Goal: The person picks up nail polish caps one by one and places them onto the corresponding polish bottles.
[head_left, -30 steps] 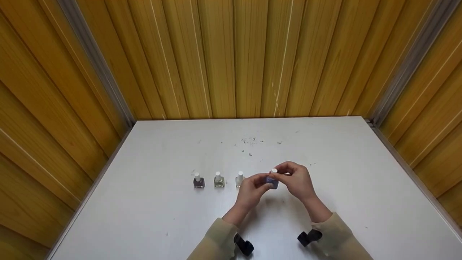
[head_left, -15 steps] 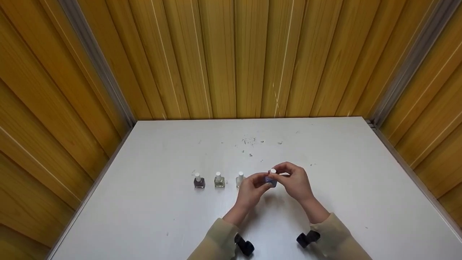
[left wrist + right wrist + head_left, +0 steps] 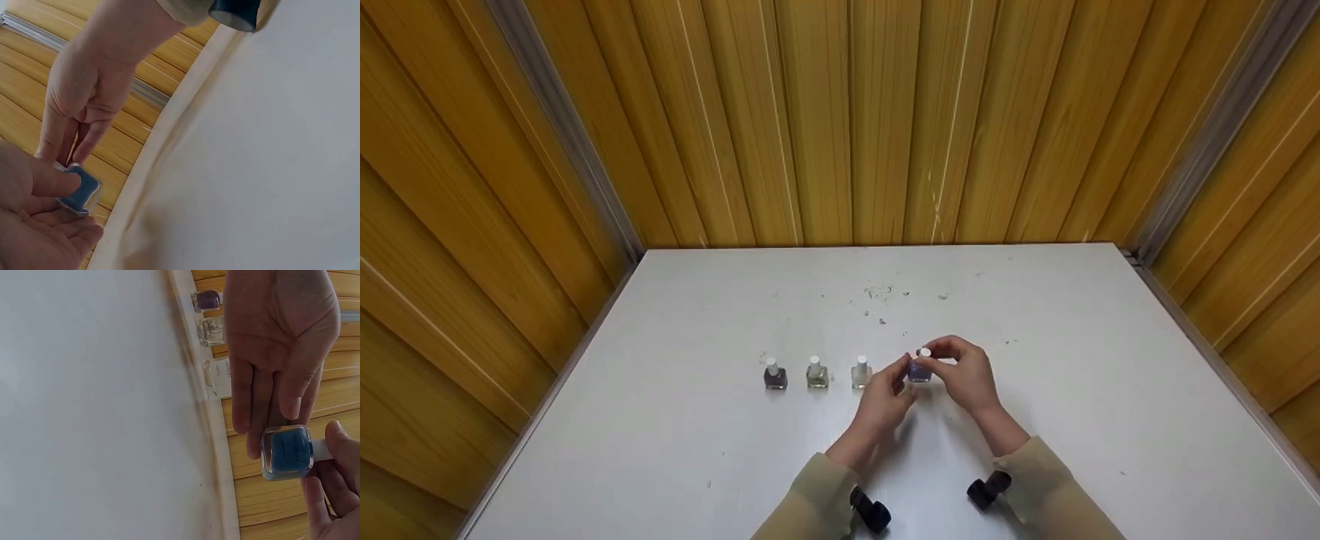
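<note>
A small blue nail polish bottle with a white cap stands upright between the hands. My right hand pinches it by the cap, plain to see in the right wrist view, where the square blue bottle bears printed lettering. At its left side is my left hand; in the right wrist view its fingers lie straight behind the glass and its thumb is off the bottle. Whether those fingers touch it, I cannot tell. Contact between the bottle's base and the table is also unclear.
Left of the hands, a row of white-capped nail polish bottles stands on the white table: a dark purple one, a clear one and a whitish one. Yellow wood-patterned panels rise behind and at both sides.
The blue bottle has shifted slightly left and turned more upright in my right hand. My left hand's thumb and fingers, which held the bottle before, have loosened from it.
</note>
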Motion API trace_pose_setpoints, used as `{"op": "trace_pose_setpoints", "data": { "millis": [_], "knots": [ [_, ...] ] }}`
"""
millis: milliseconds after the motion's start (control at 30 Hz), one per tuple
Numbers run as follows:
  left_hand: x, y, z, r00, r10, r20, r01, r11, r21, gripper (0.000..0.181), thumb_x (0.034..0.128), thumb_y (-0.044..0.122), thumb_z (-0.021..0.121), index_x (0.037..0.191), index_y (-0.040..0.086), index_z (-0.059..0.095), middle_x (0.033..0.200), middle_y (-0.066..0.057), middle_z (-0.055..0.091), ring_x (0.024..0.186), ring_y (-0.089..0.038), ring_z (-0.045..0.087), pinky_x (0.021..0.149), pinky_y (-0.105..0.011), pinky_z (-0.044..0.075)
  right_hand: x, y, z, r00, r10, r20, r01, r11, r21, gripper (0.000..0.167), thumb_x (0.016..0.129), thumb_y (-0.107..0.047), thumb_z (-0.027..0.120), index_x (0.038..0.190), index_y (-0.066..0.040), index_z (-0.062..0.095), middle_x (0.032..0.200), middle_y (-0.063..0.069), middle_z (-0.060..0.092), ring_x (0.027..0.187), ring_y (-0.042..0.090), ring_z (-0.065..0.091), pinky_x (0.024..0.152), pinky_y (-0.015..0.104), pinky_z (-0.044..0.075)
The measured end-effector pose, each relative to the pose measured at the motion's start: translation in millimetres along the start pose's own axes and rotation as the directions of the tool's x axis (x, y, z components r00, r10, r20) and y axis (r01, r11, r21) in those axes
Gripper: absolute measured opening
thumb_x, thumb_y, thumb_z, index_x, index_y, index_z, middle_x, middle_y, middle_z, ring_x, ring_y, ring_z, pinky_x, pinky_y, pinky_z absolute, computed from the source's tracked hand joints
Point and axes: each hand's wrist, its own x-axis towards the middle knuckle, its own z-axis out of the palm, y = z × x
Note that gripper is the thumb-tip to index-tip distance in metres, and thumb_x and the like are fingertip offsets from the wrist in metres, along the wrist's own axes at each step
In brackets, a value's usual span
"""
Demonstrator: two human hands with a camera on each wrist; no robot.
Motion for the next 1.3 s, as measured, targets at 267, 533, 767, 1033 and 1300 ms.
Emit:
{"op": "trace_pose_setpoints", "data": {
  "millis": [267, 533, 767, 1033, 1300],
  "knots": [
    [-1.6, 8.4, 0.7, 0.997, -0.069, 0.020, 0.067, 0.995, 0.072, 0.057, 0.0952, -0.009, 0.053, 0.150, -0.013, 0.039, 0.157, -0.027, 0.044, 0.147, -0.039, 0.043, 0.121, -0.047, 0.038, 8.4, 12.0, 3.5, 1.000, 0.019, 0.002, -0.019, 0.999, -0.036, 0.018, 0.084, -0.008, 0.085, 0.098, -0.005, 0.075, 0.098, 0.011, 0.077, 0.096, 0.021, 0.072, 0.075, 0.016, 0.053],
    [-2.1, 12.2, 1.4, 0.987, -0.157, 0.041, 0.152, 0.982, 0.110, 0.054, 0.0962, -0.006, 0.048, 0.149, -0.012, 0.041, 0.154, -0.026, 0.048, 0.148, -0.036, 0.042, 0.123, -0.048, 0.036, 9.6, 16.8, 4.7, 0.996, 0.063, 0.056, -0.058, 0.995, -0.084, 0.016, 0.083, -0.007, 0.085, 0.095, -0.005, 0.074, 0.094, 0.009, 0.077, 0.094, 0.022, 0.071, 0.073, 0.019, 0.052],
    [-2.4, 8.3, 0.3, 0.994, -0.105, 0.039, 0.100, 0.987, 0.124, 0.055, 0.0921, -0.009, 0.048, 0.146, -0.016, 0.042, 0.151, -0.030, 0.049, 0.146, -0.040, 0.044, 0.123, -0.050, 0.034, 9.0, 18.7, 7.0, 0.997, 0.041, 0.071, -0.037, 0.998, -0.059, 0.022, 0.080, -0.005, 0.087, 0.095, 0.001, 0.072, 0.095, 0.015, 0.078, 0.090, 0.020, 0.072, 0.068, 0.017, 0.052],
    [-3.1, 9.9, -0.1, 0.993, -0.115, 0.040, 0.109, 0.985, 0.137, 0.055, 0.0929, -0.007, 0.047, 0.147, -0.017, 0.041, 0.153, -0.030, 0.047, 0.147, -0.041, 0.042, 0.123, -0.050, 0.033, 8.8, 16.8, 8.8, 0.997, 0.035, 0.073, -0.031, 0.998, -0.063, 0.022, 0.081, -0.004, 0.086, 0.096, 0.003, 0.071, 0.096, 0.017, 0.078, 0.091, 0.022, 0.073, 0.067, 0.017, 0.052],
    [-3.1, 11.0, -0.4, 0.994, -0.105, 0.044, 0.096, 0.983, 0.159, 0.057, 0.0919, -0.006, 0.050, 0.147, -0.018, 0.040, 0.153, -0.031, 0.047, 0.147, -0.041, 0.043, 0.123, -0.050, 0.035, 8.8, 15.6, 9.4, 0.996, 0.045, 0.079, -0.039, 0.996, -0.076, 0.025, 0.081, -0.004, 0.086, 0.099, 0.004, 0.071, 0.098, 0.018, 0.078, 0.094, 0.026, 0.073, 0.067, 0.017, 0.052]
  ]
}}
